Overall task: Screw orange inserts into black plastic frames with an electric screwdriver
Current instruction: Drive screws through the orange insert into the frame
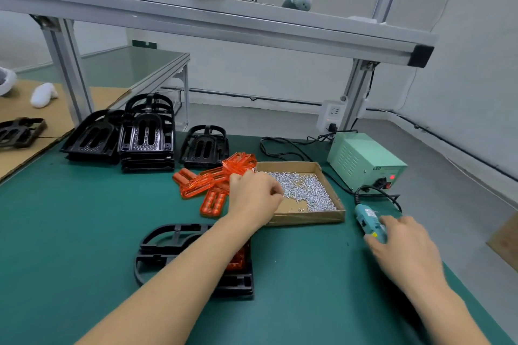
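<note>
A black plastic frame (165, 246) lies flat on the green mat in front of me, with an orange insert (238, 260) seated in its right side, mostly hidden by my left forearm. My left hand (253, 197) reaches over the left edge of the cardboard box (305, 218), its fingertips bunched in the pile of silver screws (308, 189). My right hand (403, 249) closes round the teal electric screwdriver (368, 218), which lies on the mat to the right of the box, thumb on one side and fingers on the other.
A heap of loose orange inserts (207, 180) lies left of the box. Stacks of black frames (147, 137) stand at the back left, and one frame (204, 147) stands alone. The green power supply (364, 162) with cables sits back right. An aluminium shelf (213, 22) spans overhead.
</note>
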Motion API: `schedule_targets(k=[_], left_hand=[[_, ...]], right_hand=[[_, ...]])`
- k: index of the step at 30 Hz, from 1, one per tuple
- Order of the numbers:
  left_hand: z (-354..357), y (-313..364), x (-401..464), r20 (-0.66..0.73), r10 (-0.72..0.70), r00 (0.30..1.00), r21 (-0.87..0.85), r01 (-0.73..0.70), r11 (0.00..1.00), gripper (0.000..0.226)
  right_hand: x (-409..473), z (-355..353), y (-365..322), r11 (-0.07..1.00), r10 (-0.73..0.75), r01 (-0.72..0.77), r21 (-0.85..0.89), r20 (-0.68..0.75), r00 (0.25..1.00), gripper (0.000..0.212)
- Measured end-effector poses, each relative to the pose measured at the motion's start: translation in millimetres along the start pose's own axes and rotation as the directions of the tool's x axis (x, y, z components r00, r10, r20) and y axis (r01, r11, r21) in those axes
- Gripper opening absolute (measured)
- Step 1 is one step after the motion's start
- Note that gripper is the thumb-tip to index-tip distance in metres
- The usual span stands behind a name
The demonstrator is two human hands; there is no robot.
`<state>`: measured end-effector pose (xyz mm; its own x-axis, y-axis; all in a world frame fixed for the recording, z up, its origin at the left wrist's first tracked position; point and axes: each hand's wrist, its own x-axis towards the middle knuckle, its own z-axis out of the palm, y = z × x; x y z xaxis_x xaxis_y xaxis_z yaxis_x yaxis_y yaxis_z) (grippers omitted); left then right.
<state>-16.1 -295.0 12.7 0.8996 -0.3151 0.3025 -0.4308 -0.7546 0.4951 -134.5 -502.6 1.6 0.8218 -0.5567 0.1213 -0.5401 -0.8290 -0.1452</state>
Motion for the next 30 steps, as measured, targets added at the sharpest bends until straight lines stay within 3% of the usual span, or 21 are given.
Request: schedule_targets(k=[6,14,17,21,30], left_hand=[[41,20,32,0.120,-0.117,0.986,0.094,0.106,0.990,0.014],[69,30,51,0.118,-0.249,0.961,0.252,0.213,0.944,0.013],[72,33,53,0.088,-0.247,0.965,0.286,0.213,0.934,0.010],[73,35,55,0.089,-0.211,0.973,0.341,0.169,0.925,0.026],[72,40,61,0.184,-0.123,0.975,0.357,0.050,0.933,0.014]], right_hand=[[-2,9,18,0.997,0.072,-0.072,-0.010,0.142,0.987,0.055],[-2,7,26,0.999,0.050,-0.051,-0.004,0.205,0.977,0.069],[-4,6,32,1.000,0.020,-0.019,-0.004,0.212,0.977,0.071],[-6,2,35,1.000,-0.001,-0.001,0.012,0.221,0.975,0.065],[4,-1,36,0.999,-0.002,-0.011,0.046,0.268,0.963,0.048]])
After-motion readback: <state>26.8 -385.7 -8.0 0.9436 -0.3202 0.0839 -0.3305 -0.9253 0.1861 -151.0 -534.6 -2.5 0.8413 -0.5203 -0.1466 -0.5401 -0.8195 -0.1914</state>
